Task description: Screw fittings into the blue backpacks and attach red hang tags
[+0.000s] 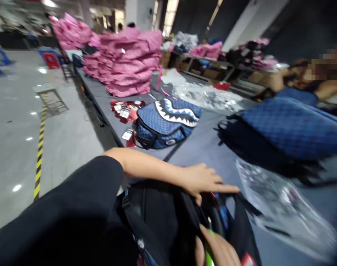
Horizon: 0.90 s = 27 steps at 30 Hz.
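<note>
A black backpack (163, 218) lies open on the grey table (204, 147) right in front of me. My left hand (203, 180) reaches across from the left in a black sleeve. Its fingers lie stretched out flat on the bag's upper rim, with the thumb tucked at the opening. My right hand (217, 249) is at the bottom edge, inside the bag's mouth, its fingers curled on a bright green item (208, 258) that is mostly hidden. Blue lining and a red tag show inside the bag.
A blue shark-mouth backpack (167, 123) lies further along the table beside red hang tags (125, 109). Another blue backpack (293, 129) and a clear plastic bag (285, 210) lie to the right. Pink stacks (129, 62) stand at the back. A person (309, 77) works at far right. Striped floor tape (40, 147) runs on the left.
</note>
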Available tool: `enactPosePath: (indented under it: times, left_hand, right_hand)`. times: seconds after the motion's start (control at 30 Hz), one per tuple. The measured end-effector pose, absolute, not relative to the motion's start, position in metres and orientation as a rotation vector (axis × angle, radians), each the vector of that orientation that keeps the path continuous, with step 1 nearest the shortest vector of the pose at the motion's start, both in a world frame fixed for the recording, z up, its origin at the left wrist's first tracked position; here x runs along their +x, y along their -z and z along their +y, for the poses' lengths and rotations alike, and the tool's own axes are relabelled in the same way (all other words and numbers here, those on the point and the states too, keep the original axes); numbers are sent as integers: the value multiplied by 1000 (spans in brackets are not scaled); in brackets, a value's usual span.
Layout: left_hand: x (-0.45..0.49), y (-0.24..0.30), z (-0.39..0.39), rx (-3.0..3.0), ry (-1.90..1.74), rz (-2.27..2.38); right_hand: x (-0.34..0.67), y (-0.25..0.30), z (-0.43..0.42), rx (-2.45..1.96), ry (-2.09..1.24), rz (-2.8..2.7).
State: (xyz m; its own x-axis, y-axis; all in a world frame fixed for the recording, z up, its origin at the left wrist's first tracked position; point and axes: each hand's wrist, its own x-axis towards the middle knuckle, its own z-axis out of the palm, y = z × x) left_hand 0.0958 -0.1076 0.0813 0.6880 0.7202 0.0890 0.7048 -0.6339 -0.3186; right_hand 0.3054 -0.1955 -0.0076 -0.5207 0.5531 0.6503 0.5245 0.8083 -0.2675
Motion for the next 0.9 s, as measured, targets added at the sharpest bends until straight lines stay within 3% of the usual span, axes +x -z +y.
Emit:
enactPosePath:
  times: [0.3,0.47,0.7,0.9]
  left_hand:
    - [100,-46,-104,-2735,152,-999]
    - [108,-41,-103,-2723,94,-1098]
    - [107,-38,-96,-2787,129,-1119]
    - [112,-29,-89,-2803,165,-1249]
  right_hand:
    - [317,-2,-197,-1205,-324,-2008]
    - [316,-17,-187,-1131,-389,-2219]
    - [322,-59,-156,-1270,-854,-2490]
    - [309,-66,-146,-1419,-764,-2657]
